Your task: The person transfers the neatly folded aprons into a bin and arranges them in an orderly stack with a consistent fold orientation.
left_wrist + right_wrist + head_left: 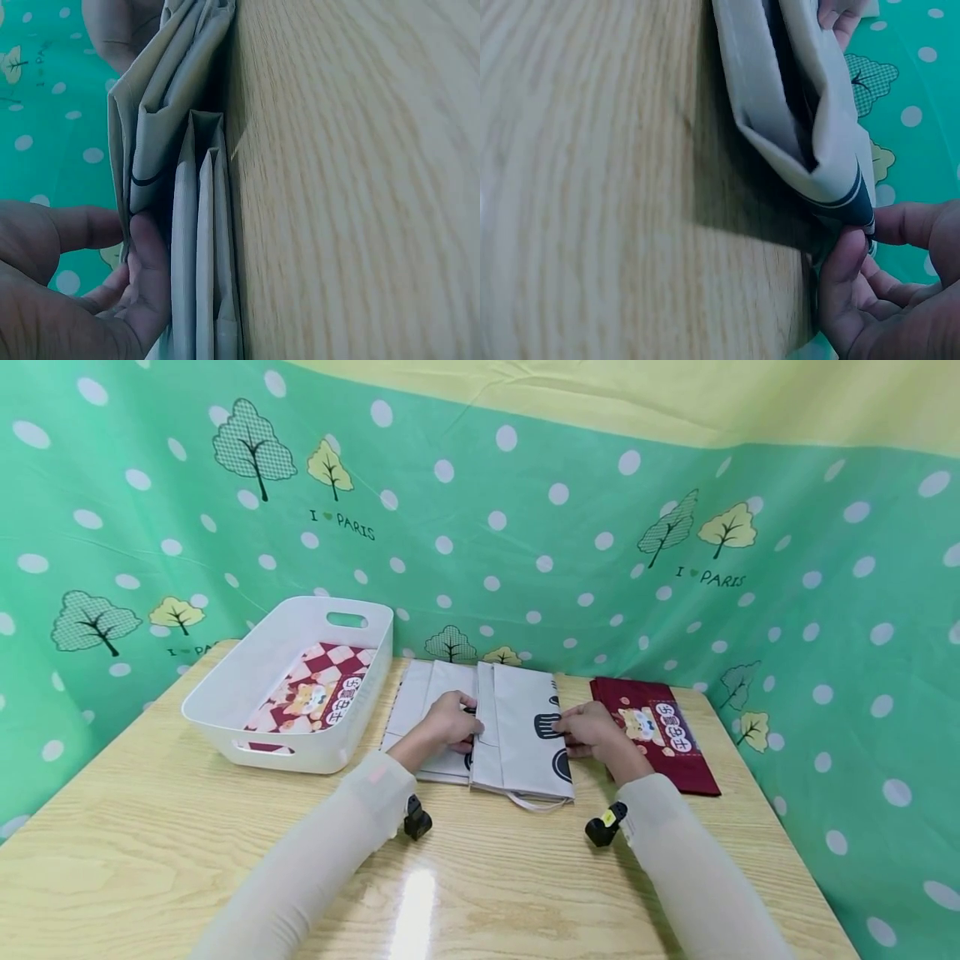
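Observation:
A folded light grey apron (517, 702) with dark fork and spoon prints and a pale strap (536, 803) lies between both hands. My left hand (452, 720) pinches its left edge between thumb and fingers. At the opposite edge my right hand (592, 731) pinches the printed cloth. In the left wrist view, the held apron's layered folds (154, 127) stand above a second folded grey cloth (202, 247). That second grey cloth (416, 693) lies partly beneath it on the left. The right wrist view shows a rounded fold (780, 127) at the held end, raised off the table.
At the left stands a white plastic basket (202, 714) holding a red-and-white checked folded cloth (322, 681) with a bear print. A dark red folded cloth (697, 772) lies right of my right hand. Behind the wooden table (495, 877) hangs a green dotted curtain (465, 568).

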A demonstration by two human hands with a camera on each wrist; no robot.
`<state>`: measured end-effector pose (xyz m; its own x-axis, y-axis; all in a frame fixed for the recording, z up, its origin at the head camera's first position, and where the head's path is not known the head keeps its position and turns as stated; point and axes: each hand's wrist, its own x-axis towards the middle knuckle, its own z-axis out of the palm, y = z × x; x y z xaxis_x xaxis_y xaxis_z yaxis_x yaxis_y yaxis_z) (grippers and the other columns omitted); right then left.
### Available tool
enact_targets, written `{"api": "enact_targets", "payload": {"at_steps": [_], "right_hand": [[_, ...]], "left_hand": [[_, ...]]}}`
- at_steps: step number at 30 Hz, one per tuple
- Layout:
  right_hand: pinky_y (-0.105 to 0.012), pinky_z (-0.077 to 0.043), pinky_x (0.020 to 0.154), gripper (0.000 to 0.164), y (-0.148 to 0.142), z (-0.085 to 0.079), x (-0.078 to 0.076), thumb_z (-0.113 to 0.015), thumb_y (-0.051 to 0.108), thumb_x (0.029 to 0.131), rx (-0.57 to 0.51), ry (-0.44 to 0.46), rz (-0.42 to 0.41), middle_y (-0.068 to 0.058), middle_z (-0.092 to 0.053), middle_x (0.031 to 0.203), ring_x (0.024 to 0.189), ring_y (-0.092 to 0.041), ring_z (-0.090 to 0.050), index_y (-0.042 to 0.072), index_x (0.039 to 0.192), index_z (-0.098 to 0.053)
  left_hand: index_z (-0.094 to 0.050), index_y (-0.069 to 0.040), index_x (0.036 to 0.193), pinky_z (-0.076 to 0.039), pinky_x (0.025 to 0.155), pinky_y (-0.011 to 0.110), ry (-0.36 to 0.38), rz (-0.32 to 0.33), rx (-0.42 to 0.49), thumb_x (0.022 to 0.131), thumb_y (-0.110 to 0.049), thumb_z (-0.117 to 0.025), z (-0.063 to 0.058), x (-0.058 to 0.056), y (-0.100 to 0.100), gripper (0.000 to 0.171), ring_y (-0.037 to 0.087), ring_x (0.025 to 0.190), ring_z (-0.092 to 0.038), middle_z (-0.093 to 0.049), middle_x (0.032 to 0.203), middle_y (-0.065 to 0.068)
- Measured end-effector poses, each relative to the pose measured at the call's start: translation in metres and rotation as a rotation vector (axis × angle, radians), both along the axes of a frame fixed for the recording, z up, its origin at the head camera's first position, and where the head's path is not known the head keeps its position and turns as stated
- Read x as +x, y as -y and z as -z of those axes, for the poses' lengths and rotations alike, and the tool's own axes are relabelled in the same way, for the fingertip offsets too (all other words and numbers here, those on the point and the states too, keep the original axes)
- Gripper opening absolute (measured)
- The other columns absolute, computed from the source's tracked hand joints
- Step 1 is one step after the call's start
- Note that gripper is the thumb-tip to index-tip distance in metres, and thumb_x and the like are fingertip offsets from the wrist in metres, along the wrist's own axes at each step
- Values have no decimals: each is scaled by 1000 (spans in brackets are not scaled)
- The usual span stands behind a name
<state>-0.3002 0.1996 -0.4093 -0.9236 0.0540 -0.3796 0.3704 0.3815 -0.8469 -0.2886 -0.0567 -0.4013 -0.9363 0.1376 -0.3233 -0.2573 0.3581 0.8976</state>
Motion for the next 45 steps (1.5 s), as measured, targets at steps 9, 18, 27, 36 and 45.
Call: {"api": "enact_targets", "payload": {"at_steps": [9,18,27,36,45], "right_hand": [[-27,-57,57,28,-5,3,1,-66,6,96,-45,-24,3,-8,-60,90,69,-16,-55,-3,122,-60],[-26,-56,57,29,-10,-5,2,-65,7,97,-70,-71,-3,-11,-64,94,70,-16,-57,-5,123,-59],[-26,-55,59,33,-12,-14,4,-64,6,98,-90,-102,-13,-12,-64,103,74,-17,-59,-5,128,-56],[-26,-57,61,35,-8,-24,6,-64,7,99,-80,-118,-29,-13,-61,107,77,-19,-58,-5,130,-55],[-29,-59,66,32,-5,-35,7,-65,10,99,-60,-133,-51,-15,-63,111,85,-23,-60,-2,127,-57]], "left_hand": [[-53,-3,136,-61,64,32,-6,-31,34,93,0,-68,3,-1,-4,46,20,76,-64,-62,101,16],[-55,-3,134,-61,61,31,-18,-51,85,91,3,-67,0,-2,-5,46,19,71,-63,-64,96,15],[-55,-5,133,-59,57,33,-25,-35,102,92,0,-67,-6,-3,-2,43,19,69,-63,-65,96,16],[-54,-4,134,-59,58,34,-99,-23,71,92,0,-66,-10,1,4,44,20,70,-64,-68,100,16],[-55,-5,132,-60,63,36,-153,-24,21,91,0,-66,-21,5,8,43,19,69,-65,-69,99,12]]}}
